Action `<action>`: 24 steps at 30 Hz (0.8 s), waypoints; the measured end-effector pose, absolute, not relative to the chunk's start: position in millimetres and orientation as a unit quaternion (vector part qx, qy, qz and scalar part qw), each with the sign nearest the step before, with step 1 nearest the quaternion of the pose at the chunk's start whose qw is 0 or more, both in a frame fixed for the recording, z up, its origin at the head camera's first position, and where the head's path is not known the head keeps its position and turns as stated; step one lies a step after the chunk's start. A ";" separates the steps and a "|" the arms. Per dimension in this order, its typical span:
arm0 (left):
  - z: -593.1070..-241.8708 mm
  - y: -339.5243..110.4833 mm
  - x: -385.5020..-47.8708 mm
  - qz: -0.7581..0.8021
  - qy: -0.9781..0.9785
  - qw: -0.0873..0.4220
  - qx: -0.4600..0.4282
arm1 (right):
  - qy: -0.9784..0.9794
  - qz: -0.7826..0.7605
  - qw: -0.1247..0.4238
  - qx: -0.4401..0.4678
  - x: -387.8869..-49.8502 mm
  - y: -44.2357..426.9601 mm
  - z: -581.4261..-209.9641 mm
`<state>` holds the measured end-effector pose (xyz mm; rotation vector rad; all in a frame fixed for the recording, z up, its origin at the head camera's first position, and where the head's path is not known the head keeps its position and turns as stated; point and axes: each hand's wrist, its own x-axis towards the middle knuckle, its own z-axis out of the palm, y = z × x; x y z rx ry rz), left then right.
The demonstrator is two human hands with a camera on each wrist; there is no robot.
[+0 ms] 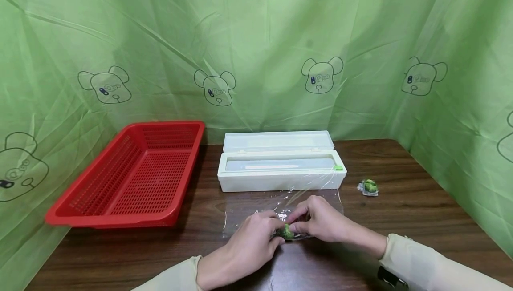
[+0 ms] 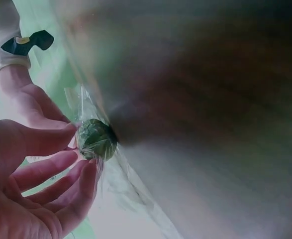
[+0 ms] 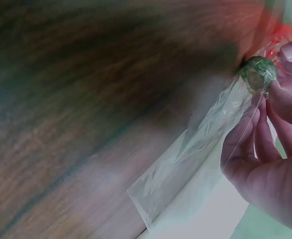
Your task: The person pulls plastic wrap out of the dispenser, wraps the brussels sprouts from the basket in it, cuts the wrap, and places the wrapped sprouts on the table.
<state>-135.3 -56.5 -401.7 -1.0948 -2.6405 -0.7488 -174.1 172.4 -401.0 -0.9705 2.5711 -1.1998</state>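
Observation:
A small green Brussels sprout (image 1: 287, 232) lies at the near edge of a sheet of cling film (image 1: 248, 206) on the table. Clear film covers the sprout (image 2: 97, 139) in the left wrist view. From the left, my left hand (image 1: 252, 240) pinches it between thumb and fingers. On the other side my right hand (image 1: 320, 220) holds the sprout and the film around it with curled fingers. Its pale stem end shows on the sprout (image 3: 259, 74) in the right wrist view. The sheet runs back to a white cling film dispenser box (image 1: 280, 182), whose lid stands open.
A red perforated plastic basket (image 1: 168, 217) stands at the left. Right of the dispenser sits another film-wrapped sprout (image 1: 370, 187). On the dispenser's front edge is a green slide cutter (image 1: 338, 167). Green cloth (image 1: 264, 37) encloses the wooden table (image 1: 401, 220).

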 end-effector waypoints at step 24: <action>-397.9 -51.4 -163.0 -0.311 -0.886 0.012 -0.344 | 0.862 -0.380 -0.001 -0.336 -168.7 172.5 -397.5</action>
